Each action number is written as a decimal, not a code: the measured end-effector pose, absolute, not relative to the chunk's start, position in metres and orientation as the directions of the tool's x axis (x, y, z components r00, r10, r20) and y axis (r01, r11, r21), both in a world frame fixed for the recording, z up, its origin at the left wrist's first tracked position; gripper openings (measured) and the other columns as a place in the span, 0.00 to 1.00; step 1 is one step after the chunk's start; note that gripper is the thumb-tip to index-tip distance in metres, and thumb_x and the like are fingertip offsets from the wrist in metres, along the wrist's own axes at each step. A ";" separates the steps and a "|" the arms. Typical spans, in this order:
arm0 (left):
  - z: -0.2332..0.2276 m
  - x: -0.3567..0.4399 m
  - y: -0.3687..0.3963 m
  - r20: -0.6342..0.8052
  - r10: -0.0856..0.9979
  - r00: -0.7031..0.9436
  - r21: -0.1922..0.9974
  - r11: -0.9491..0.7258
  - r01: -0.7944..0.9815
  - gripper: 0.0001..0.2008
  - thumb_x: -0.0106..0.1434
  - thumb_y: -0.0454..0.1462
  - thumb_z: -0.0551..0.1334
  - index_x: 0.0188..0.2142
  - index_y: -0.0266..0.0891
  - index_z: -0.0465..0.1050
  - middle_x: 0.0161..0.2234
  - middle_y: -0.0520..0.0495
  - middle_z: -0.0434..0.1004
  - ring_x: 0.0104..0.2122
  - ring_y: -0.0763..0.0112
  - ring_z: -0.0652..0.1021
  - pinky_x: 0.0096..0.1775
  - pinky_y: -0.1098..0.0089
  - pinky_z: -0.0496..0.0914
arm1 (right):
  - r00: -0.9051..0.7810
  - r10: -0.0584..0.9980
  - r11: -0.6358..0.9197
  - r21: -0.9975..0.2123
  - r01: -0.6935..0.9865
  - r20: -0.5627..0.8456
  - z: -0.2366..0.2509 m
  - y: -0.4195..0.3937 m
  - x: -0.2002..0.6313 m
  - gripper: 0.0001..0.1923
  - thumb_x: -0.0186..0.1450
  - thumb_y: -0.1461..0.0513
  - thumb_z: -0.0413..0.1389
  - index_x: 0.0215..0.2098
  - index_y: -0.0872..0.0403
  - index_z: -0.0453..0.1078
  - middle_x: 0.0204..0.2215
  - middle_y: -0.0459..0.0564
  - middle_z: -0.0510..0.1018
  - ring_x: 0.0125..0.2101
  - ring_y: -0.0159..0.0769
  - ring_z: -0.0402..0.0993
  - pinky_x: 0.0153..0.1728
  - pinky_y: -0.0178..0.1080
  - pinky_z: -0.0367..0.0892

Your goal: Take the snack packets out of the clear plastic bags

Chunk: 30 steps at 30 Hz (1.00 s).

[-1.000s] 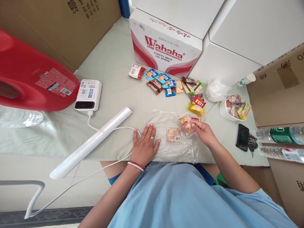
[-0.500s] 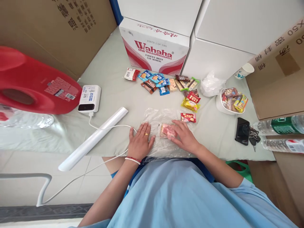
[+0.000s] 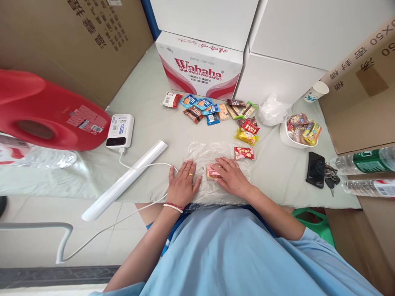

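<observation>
Moved: right hand (image 3: pixel 232 177) slid its pink snack (image 3: pixel 212 170) left, nearer left hand (image 3: pixel 183 186).
Hands: both flat, fingers spread, pressing the clear bag (image 3: pixel 216 153); nothing gripped.
Counter: pale green (image 3: pixel 145 94), boxes around.
Count: two bottles (image 3: pixel 364 162), one bowl (image 3: pixel 288 137).

both forearms reach forward from the body, angling inward. the left hand (image 3: pixel 182 184) lies palm down, fingers spread flat (a ring on one, a beaded band at the wrist). the right hand (image 3: pixel 232 177) lies palm down too, fingers extended, just beside it.
</observation>
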<state>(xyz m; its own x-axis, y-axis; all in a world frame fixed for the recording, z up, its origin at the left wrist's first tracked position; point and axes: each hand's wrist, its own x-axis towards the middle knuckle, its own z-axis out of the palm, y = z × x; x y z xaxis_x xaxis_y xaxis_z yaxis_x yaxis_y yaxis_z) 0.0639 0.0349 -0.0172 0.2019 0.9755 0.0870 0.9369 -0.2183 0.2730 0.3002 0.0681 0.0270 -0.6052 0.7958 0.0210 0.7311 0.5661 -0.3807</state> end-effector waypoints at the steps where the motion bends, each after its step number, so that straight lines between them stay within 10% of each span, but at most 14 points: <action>1: -0.017 0.063 0.035 0.088 0.975 0.205 0.273 -0.222 0.936 0.29 0.75 0.47 0.48 0.71 0.38 0.59 0.70 0.34 0.61 0.69 0.52 0.65 0.70 0.39 0.42 | -0.615 0.788 0.577 -0.373 0.727 0.021 0.028 0.067 0.300 0.28 0.73 0.55 0.55 0.69 0.51 0.62 0.71 0.60 0.60 0.71 0.54 0.51 0.68 0.66 0.51; 11: -0.009 0.053 0.030 0.207 0.957 0.203 0.341 -0.265 0.902 0.25 0.75 0.41 0.49 0.67 0.37 0.63 0.69 0.35 0.63 0.70 0.53 0.64 0.69 0.46 0.53 | -0.665 0.746 0.643 -0.286 0.711 0.026 0.003 0.059 0.282 0.34 0.75 0.52 0.52 0.75 0.50 0.50 0.74 0.59 0.54 0.74 0.51 0.44 0.68 0.73 0.32; 19: 0.013 0.016 0.002 0.228 0.743 0.629 0.383 -0.663 0.644 0.33 0.62 0.26 0.52 0.67 0.40 0.60 0.66 0.37 0.69 0.68 0.60 0.67 0.69 0.48 0.57 | -0.670 0.727 0.584 -0.649 0.488 0.151 0.047 0.026 0.368 0.31 0.74 0.60 0.52 0.73 0.48 0.52 0.69 0.60 0.63 0.68 0.47 0.61 0.65 0.55 0.63; 23: -0.001 0.000 -0.011 0.121 0.665 0.737 0.372 -0.718 0.588 0.24 0.65 0.26 0.54 0.59 0.40 0.69 0.69 0.36 0.65 0.68 0.57 0.66 0.69 0.47 0.57 | -0.739 0.672 0.573 -0.600 0.558 -0.045 0.035 -0.007 0.405 0.31 0.71 0.57 0.59 0.70 0.51 0.59 0.66 0.61 0.67 0.66 0.50 0.64 0.63 0.55 0.68; 30: -0.015 0.002 -0.017 0.147 0.727 0.671 0.449 -0.654 0.609 0.13 0.73 0.32 0.54 0.47 0.43 0.77 0.62 0.44 0.75 0.66 0.63 0.71 0.70 0.50 0.56 | -0.557 0.804 0.554 -0.606 0.571 0.209 -0.012 -0.035 0.400 0.12 0.73 0.66 0.54 0.51 0.49 0.73 0.54 0.55 0.80 0.56 0.44 0.74 0.59 0.55 0.71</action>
<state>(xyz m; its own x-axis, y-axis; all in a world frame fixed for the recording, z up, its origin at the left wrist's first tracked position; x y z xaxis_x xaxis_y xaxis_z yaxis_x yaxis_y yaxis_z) 0.0023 -0.0168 -0.0154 0.6710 0.7266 0.1474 0.6090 -0.6536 0.4493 0.3999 -0.0348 -0.0125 -0.5568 0.8038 0.2095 0.5712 0.5536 -0.6060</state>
